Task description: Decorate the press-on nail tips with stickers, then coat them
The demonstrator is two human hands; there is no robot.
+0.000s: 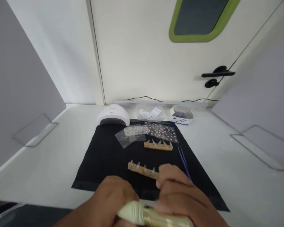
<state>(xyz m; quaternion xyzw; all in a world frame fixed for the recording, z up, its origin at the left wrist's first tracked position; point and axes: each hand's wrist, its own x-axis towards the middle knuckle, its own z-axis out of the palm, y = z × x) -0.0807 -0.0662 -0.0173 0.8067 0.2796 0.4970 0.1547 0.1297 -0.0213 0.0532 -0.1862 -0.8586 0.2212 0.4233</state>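
At the near edge of the mat, both hands are closed around a pale green and gold bottle-like cylinder (164,219). My left hand (111,198) grips its ribbed pale green end. My right hand (180,195) is wrapped around the gold part. Just beyond the hands is a wooden strip (140,170) carrying several upright nail tips; its right end is hidden behind my right fingers, and I cannot tell whether they touch it. Farther back, a second wooden strip (158,148) with several nail tips lies on the black mat (104,157).
Blue tweezers (184,160) lie at the mat's right. Sticker sheets (162,131) and a clear sheet (125,141) lie toward the back. Behind them stand a white nail lamp (113,114), a clear container (151,114) with white packets and a small box (181,115). Wire stands flank the table.
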